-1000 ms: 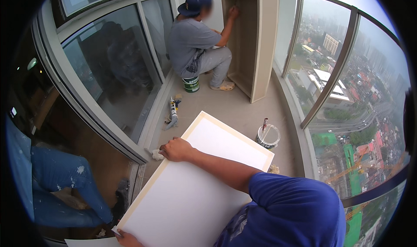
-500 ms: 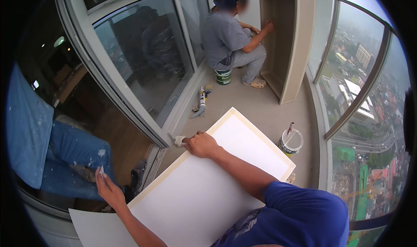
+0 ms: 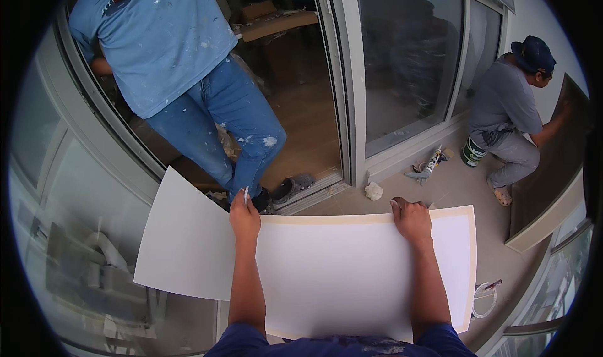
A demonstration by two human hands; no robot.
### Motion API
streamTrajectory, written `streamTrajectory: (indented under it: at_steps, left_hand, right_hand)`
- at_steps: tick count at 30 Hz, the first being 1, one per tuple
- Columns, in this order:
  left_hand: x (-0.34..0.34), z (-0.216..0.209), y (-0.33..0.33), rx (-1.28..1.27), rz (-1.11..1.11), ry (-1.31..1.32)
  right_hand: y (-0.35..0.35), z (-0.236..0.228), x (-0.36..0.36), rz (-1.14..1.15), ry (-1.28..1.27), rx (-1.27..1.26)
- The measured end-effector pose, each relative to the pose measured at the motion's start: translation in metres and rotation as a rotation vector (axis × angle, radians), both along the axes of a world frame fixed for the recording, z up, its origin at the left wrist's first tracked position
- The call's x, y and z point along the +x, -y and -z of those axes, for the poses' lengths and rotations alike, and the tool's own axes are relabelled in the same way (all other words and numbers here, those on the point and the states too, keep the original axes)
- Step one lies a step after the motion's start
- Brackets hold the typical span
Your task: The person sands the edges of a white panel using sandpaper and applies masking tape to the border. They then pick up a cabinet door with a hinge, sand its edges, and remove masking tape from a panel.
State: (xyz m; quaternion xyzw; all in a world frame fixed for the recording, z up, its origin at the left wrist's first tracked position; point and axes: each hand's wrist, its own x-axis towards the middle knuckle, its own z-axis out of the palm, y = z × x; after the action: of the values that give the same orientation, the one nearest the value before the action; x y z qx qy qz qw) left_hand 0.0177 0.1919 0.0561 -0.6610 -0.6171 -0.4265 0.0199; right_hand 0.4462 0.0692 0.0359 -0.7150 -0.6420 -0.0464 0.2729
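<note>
- Two bare forearms (image 3: 248, 288) rise from the lower edge of the frame, out of dark blue sleeves (image 3: 242, 337).
- Large white rectangular panel with cream border strips (image 3: 339, 269): across the lower centre, its bordered long edge running nearly level at mid-frame.
- Left hand (image 3: 245, 219), left of centre: fingers pinching a small, thin, pale strip (image 3: 246, 194) that points upward. Its material is too small to tell, and I cannot tell whether this hand touches the panel.
- Right hand (image 3: 412, 220), right of centre: grasping the panel's upper edge, fingers curled over it and partly hidden.
- Plain white sheet (image 3: 182, 237): left of centre, spreading leftward from behind the left forearm.
- Crumpled white lump (image 3: 374, 191): on the beige floor (image 3: 396, 192), near the right hand.
- Grey caulking gun with a white tube (image 3: 431, 161): on the floor, right of centre and farther up.
- Standing co-worker in a paint-spotted light blue shirt and jeans (image 3: 182, 49): upper left.
- Seated co-worker in grey clothes (image 3: 502, 99): upper right, on a green-and-white bucket (image 3: 472, 153), one arm extended toward a dark brown box-shaped cabinet (image 3: 549, 175).
- Round white-rimmed can (image 3: 477, 302): lower right, just beside the panel.
</note>
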Motion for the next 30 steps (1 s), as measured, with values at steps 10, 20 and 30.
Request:
streamTrajectory:
  at_steps: [10,20,30]
  left_hand:
    - [0.007,0.076,0.007,0.040,-0.113,-0.092]
    - [-0.029,0.077,0.016,-0.112,-0.054,0.283]
    - [-0.005,-0.202,0.073,0.572,0.561,0.689]
  right_hand:
    - [-0.020,0.017,-0.006,-0.027,-0.007,-0.015]
    - [-0.038,0.025,-0.028,-0.078,0.036,-0.093]
    - [-0.019,-0.030,-0.011,-0.163,-0.336,0.290]
